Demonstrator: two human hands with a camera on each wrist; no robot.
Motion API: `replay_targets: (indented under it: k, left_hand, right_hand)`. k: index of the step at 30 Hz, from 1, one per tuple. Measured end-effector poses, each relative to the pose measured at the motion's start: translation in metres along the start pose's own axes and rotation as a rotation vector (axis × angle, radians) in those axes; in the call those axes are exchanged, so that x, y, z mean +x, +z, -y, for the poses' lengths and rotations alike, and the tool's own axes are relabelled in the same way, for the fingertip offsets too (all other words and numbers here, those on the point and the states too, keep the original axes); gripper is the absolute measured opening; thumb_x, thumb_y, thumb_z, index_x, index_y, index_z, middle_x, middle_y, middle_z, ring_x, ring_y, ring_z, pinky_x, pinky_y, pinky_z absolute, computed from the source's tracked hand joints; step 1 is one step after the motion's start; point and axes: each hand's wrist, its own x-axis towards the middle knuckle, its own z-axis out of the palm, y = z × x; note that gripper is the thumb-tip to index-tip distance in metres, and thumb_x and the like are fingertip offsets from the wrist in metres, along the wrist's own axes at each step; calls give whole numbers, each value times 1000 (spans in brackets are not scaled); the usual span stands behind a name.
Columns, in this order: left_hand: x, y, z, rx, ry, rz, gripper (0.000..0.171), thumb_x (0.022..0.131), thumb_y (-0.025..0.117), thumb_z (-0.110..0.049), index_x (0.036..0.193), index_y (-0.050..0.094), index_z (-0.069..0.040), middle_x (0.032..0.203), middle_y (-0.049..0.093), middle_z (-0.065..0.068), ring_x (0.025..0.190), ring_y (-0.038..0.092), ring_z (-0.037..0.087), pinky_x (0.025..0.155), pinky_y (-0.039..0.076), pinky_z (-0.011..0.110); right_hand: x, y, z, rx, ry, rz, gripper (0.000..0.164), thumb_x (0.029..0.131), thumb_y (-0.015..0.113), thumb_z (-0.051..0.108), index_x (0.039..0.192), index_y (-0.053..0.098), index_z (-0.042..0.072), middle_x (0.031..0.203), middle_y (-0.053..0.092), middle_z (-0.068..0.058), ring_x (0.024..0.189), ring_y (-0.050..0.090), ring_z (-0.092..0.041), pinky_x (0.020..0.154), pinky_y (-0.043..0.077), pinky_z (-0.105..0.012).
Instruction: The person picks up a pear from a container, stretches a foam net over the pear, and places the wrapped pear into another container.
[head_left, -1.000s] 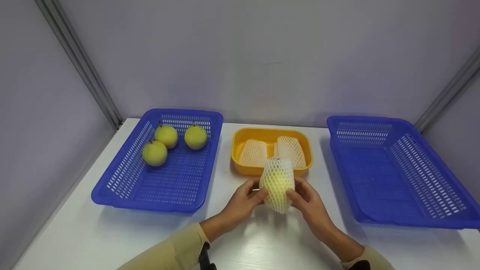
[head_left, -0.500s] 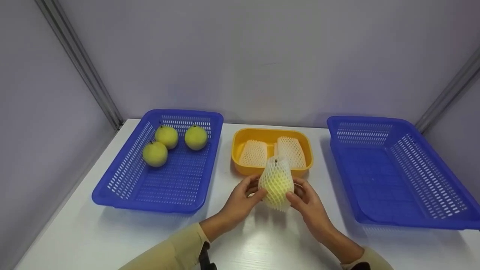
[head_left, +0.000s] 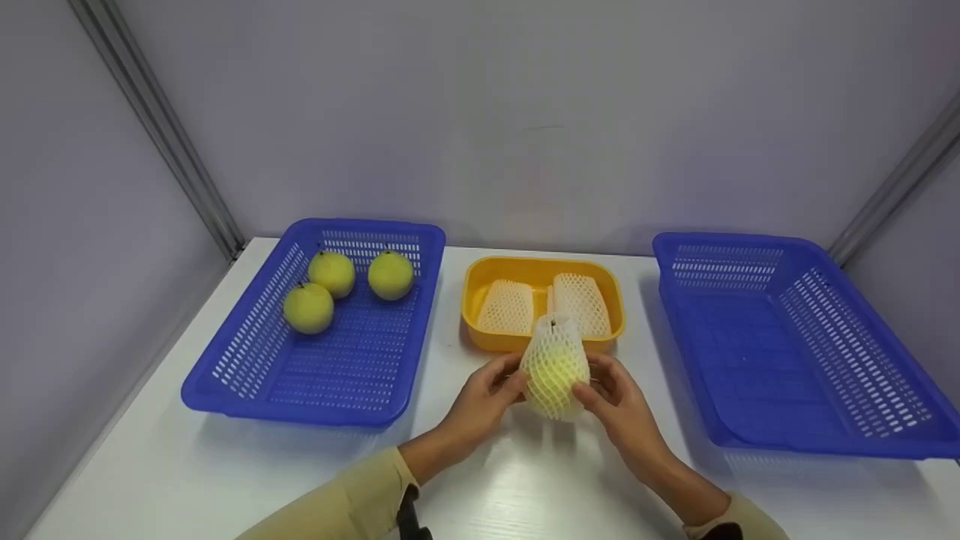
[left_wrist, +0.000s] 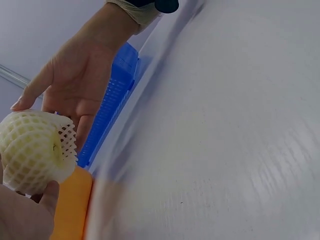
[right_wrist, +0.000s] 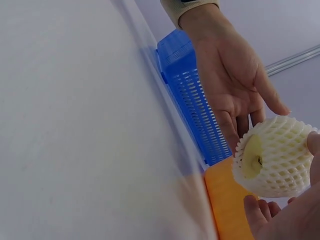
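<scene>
A yellow-green pear in a white foam net sleeve (head_left: 555,379) is held above the table between both hands, its dark stem showing at the sleeve's top opening. My left hand (head_left: 480,401) grips its left side, thumb in front and fingers behind. On the opposite side my right hand (head_left: 621,409) holds it the same way. From below, the left wrist view shows the bare bottom of the netted pear (left_wrist: 35,150) through the sleeve's lower opening. The right wrist view shows that same end of the pear (right_wrist: 275,157), with the left hand (right_wrist: 230,75) beyond it.
Behind the hands stands a yellow-orange bin (head_left: 474,330) with several flattened foam sleeves (head_left: 582,304). At left, a blue basket (head_left: 300,412) holds 3 bare pears (head_left: 390,275). Another blue basket (head_left: 750,360) stands at right. Walls rise behind the white table (head_left: 517,495).
The sleeve's top has gone from upright and covering the stem to drawn in, with the stem showing. My left thumb has shifted slightly up the sleeve; both hands otherwise stay in place.
</scene>
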Motion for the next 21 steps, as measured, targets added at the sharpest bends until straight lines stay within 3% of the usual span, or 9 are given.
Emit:
replay_targets:
  k: [7,14,21]
  left_hand:
    - [1,0,-2,49,32,-44,49,104,62,-21,144,49,4,138,56,15,123,55,26,101,52,34]
    - [-1,1,-3,34,-14,44,63,101,65,-29,151,42,1,150,50,15,139,47,29,112,42,38]
    - [-2,-1,-2,38,15,24,58,103,63,-25,148,44,5,145,53,18,134,50,30,111,44,37]
  right_hand:
    - [-1,1,1,47,-6,31,43,102,61,9,141,44,2,138,55,-16,121,57,-21,95,52,-31]
    - [-2,0,0,35,26,97,52,102,62,9,148,38,4,141,55,-19,123,59,-24,96,52,-30]
    - [1,-1,1,-17,33,40,55,100,66,12,149,44,6,140,55,-15,124,56,-26,95,52,-28]
